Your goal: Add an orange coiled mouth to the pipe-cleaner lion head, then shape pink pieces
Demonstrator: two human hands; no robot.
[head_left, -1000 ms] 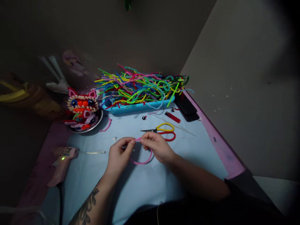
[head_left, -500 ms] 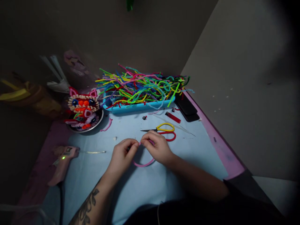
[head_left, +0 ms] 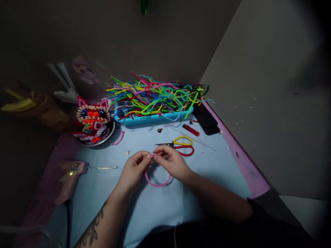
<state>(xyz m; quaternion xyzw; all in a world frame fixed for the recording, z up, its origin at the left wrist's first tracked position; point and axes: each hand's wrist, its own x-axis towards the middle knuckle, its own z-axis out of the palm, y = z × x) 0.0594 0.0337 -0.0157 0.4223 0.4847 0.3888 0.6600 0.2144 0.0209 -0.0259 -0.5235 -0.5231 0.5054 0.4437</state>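
A pink pipe cleaner (head_left: 158,185) curves in a loop below my hands, its two ends meeting between my fingertips. My left hand (head_left: 136,167) pinches it on the left side of the join. On the other side my right hand (head_left: 172,162) grips it between thumb and fingers, almost touching the left. Just beyond my right hand lie scissors (head_left: 184,147) with one yellow and one red handle, partly covered by that hand. The exact way the ends join is hidden by my fingers.
A blue tray (head_left: 155,119) heaped with coloured pipe cleaners stands at the back. Left of it, a metal bowl (head_left: 110,136) holds fuzzy animal figures. A pink glue gun (head_left: 71,182) with its light on lies left. A red lighter (head_left: 190,130) and black phone (head_left: 207,119) are at right.
Both hands have shifted slightly, and the fingertips now show a short pink piece between them. The loop hangs a little lower and more of it is visible.
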